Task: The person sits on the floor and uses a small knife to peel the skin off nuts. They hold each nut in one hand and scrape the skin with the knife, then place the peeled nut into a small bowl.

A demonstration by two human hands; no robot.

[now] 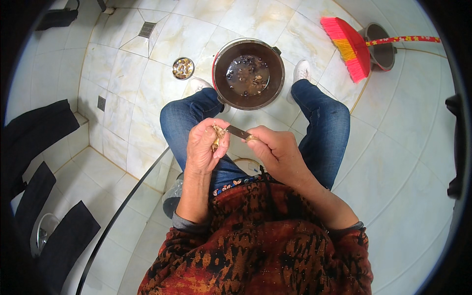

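Observation:
My left hand (202, 143) pinches a small brown-and-yellow piece of food (218, 132) between thumb and fingers; what kind it is I cannot tell. From the other side, my right hand (276, 151) grips a small knife (238, 131) with a dark blade. The blade's tip reaches the left fingertips, at the edge of the piece. Both hands are above my lap, between my knees. In front of them on the floor stands a dark bucket (217, 79) with murky water (245, 79), dark bits and pale scraps in it.
A small round metal bowl (173, 73) of brown and cream pieces rests near my left shoe (200, 84). At the upper right a red-and-yellow broom (350, 51) leans by another bucket (383, 55). Floor drains (146, 29) and dark cloths (40, 129) are to the left.

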